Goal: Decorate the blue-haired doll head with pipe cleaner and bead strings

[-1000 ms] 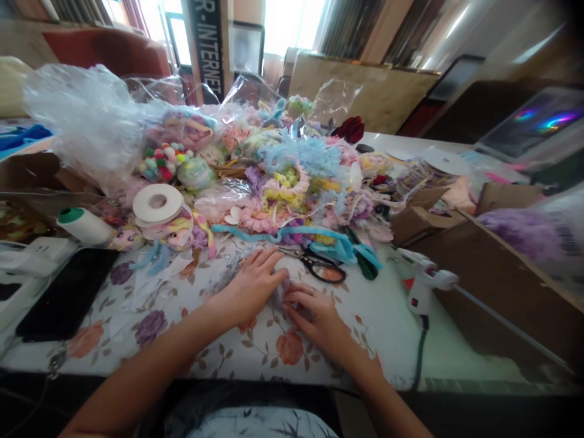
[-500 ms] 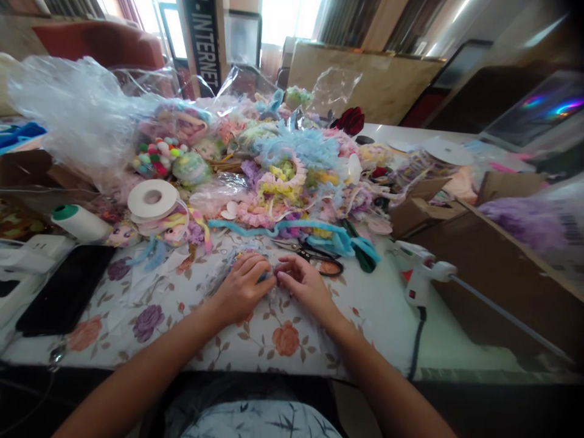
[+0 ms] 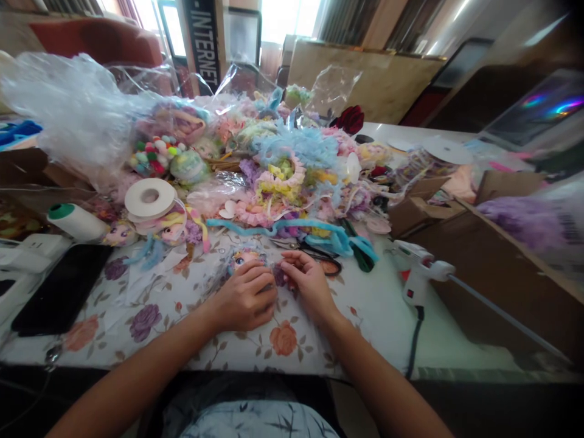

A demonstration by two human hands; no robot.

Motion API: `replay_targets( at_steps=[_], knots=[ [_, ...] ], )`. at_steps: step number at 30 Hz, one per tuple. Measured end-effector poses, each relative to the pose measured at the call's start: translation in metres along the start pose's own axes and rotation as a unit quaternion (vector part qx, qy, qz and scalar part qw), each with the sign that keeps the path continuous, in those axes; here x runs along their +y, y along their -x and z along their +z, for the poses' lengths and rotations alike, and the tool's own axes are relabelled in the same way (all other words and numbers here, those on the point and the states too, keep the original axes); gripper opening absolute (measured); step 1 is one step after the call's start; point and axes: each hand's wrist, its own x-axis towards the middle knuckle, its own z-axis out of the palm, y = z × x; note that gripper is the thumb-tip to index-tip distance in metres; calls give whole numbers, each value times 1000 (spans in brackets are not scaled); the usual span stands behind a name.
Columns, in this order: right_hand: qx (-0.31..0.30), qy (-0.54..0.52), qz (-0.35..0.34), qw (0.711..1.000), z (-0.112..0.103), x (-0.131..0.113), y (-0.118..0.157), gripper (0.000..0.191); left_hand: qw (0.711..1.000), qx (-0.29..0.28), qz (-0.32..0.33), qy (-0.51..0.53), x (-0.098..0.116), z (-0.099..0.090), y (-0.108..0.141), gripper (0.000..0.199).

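Note:
A doll's head (image 3: 241,258) with pale blue hair and a large eye lies on the flowered tablecloth (image 3: 182,347), partly under my left hand (image 3: 250,294). That hand's fingers are curled over the doll's head, covering its lower part. Just to the right, my right hand (image 3: 303,277) is raised on its side, its fingers bent and thumb near the fingertips; whether something small is between them is too blurred to tell. Black-handled scissors (image 3: 325,255) lie right behind my right hand, beside a light blue fuzzy strip (image 3: 335,237).
A large heap of pastel lace and trims (image 3: 292,152) spans the back. A ribbon spool (image 3: 150,198), thread cone (image 3: 75,221) and black phone (image 3: 64,289) lie left. At right stand a glue gun (image 3: 416,274) and cardboard box (image 3: 511,280).
My left hand has turned and moved slightly down, uncovering the doll's face. My right hand has shifted a little, its fingers drawn closer together. The view has moved slightly.

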Motion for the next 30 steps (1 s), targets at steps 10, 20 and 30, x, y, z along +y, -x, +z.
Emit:
replay_targets(
  at_steps=[10,20,30],
  knots=[
    [-34,-57,-12,998,2,0,3,26,974,-94,-203,24,-17,-11,-25,68],
    [-101,-54,38,993,-16,-10,16,16,962,-206,-179,-21,-19,-10,-29,55],
    [-181,107,42,977,-52,-22,48,17,948,-257,-102,-158,-16,5,-40,19]
  ],
)
